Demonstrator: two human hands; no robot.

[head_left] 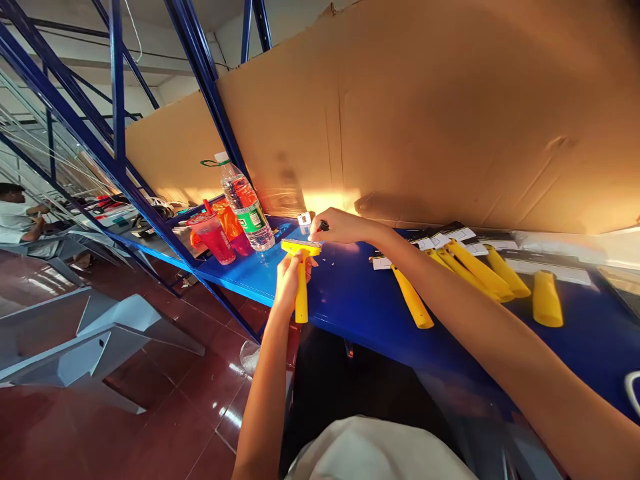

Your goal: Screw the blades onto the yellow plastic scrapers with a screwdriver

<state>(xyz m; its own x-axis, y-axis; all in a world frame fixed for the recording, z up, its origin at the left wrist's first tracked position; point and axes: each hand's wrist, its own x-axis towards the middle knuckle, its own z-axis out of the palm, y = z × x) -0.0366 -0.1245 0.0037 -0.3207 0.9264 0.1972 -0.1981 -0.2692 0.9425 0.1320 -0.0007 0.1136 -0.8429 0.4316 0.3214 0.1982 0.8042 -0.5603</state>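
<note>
My left hand [289, 277] is closed round the neck of a yellow T-shaped scraper [301, 293], its handle pointing down toward me. A thin greyish strip runs along the top of the scraper's head. Over the right end of that head, my right hand [337, 225] is bent with its fingers pinched together. A small black object [324, 226] pokes out of the pinch, too little of it showing to name. Just behind the hands sits a small white piece [304, 219] on the blue table [345, 287].
Several yellow scrapers [480, 270] with printed cards lie to the right. At left stand a tilted-looking water bottle [250, 217] and a red cup [215, 240] with a straw. A cardboard sheet [425, 120] rises behind the table. Blue metal posts [205, 73] and a seated person [23, 223] are further left.
</note>
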